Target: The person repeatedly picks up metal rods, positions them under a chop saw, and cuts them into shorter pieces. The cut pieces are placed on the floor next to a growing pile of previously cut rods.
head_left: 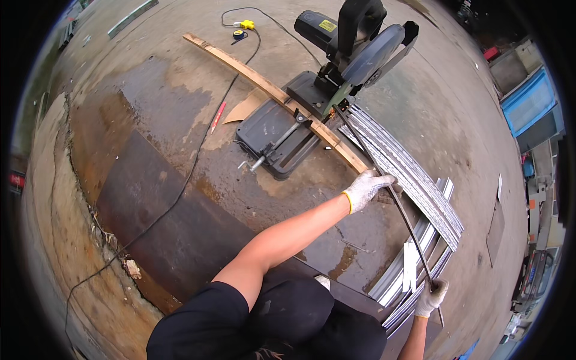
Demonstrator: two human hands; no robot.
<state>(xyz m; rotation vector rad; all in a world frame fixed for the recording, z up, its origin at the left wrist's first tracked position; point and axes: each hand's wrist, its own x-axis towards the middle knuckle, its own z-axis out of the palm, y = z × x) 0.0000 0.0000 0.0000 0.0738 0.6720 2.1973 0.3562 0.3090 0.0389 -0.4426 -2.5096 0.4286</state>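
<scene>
Looks like the cutting or grinding step: the long thin dark metal bar slants from the black-and-grey round-disc chop saw, orange specks at its tip. White-gloved left hand grips it mid-length; white-gloved right hand has fingers wrapped near the tail. Next move calls for steady, careful feeding, imo.

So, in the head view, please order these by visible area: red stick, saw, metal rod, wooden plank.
1. Saw
2. Wooden plank
3. Metal rod, long but thinner
4. Red stick
</scene>
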